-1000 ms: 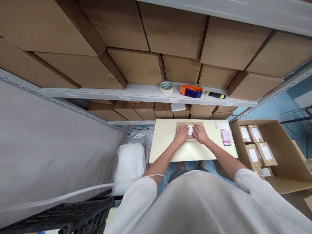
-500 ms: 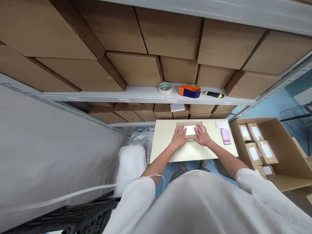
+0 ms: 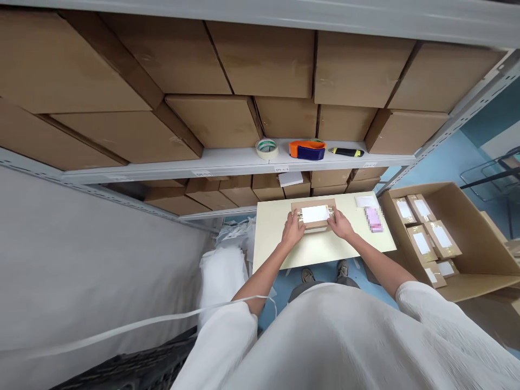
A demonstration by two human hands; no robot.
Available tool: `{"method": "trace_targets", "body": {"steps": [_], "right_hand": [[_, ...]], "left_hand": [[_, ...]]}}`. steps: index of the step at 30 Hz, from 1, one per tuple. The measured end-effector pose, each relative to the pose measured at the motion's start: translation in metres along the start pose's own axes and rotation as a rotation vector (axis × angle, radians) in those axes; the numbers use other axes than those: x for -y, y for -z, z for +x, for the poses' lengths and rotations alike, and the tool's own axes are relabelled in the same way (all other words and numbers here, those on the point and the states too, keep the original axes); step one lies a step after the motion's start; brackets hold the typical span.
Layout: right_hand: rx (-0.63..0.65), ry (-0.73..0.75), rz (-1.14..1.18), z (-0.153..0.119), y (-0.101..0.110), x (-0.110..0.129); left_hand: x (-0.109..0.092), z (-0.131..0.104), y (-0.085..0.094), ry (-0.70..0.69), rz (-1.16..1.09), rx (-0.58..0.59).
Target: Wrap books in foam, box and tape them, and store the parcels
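A small cardboard box [image 3: 298, 206] with a blank white label [image 3: 315, 213] on top and clear tape at its ends is at the back of the pale table [image 3: 270, 238]. My left hand [image 3: 292, 229] grips its left end, and my right hand [image 3: 340, 222] grips the right end. The fingers of both hands bend round the sides, partly hidden by the box. Right of my right hand lie a white paper [image 3: 366, 201] and a pink pad [image 3: 374, 219], blurred in part.
On the shelf ahead sit a tape roll [image 3: 267, 149], an orange and blue tape dispenser [image 3: 307, 150] and a yellow-black cutter [image 3: 346, 152]. Large cartons [image 3: 280, 59] fill the shelves. To the right, an open carton [image 3: 479, 238] holds several labelled boxes. White wrap [image 3: 223, 279] stands at left.
My hands have moved from lying flat on the label to the box's two ends, gripping it. More of the label and the box's front side show. The camera view has shifted slightly.
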State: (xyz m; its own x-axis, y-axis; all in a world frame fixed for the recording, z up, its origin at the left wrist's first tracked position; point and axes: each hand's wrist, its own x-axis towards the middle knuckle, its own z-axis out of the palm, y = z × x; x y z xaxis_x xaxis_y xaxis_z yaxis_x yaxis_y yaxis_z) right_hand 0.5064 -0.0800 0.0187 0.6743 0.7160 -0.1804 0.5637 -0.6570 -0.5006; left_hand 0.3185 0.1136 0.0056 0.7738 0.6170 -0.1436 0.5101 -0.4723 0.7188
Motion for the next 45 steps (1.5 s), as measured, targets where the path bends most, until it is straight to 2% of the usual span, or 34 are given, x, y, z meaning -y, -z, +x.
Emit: {"method": "trace_targets", "body": {"steps": [5,8,11,15,20,28,33,36,40,45], "right_hand": [[-0.076,0.021,0.067,-0.018,0.018,-0.011],[-0.152,0.037,0.087,-0.03,0.032,-0.025],[-0.256,0.055,0.108,-0.043,0.046,-0.047],[-0.399,0.054,0.15,-0.068,0.069,-0.085],[-0.507,-0.026,0.151,-0.113,0.107,-0.147],[-0.656,-0.212,0.148,-0.206,0.159,-0.267],[-0.72,-0.347,0.154,-0.259,0.184,-0.33],[-0.727,-0.433,0.159,-0.285,0.195,-0.361],[-0.724,-0.535,0.157,-0.311,0.203,-0.398],[-0.751,-0.639,0.171,-0.329,0.211,-0.439]], "left_hand": [[-0.026,0.001,0.004,-0.085,0.032,-0.011],[-0.048,0.005,0.0,-0.107,0.034,-0.005],[-0.075,0.008,-0.013,-0.155,0.041,0.001],[-0.117,0.008,-0.042,-0.217,0.051,0.021],[-0.182,0.002,-0.097,-0.323,0.048,0.089],[-0.295,-0.02,-0.211,-0.483,-0.008,0.223],[-0.357,-0.04,-0.276,-0.571,-0.025,0.326],[-0.386,-0.049,-0.307,-0.615,-0.035,0.398],[-0.414,-0.053,-0.347,-0.654,-0.055,0.506],[-0.439,-0.047,-0.395,-0.57,-0.063,0.622]]}}
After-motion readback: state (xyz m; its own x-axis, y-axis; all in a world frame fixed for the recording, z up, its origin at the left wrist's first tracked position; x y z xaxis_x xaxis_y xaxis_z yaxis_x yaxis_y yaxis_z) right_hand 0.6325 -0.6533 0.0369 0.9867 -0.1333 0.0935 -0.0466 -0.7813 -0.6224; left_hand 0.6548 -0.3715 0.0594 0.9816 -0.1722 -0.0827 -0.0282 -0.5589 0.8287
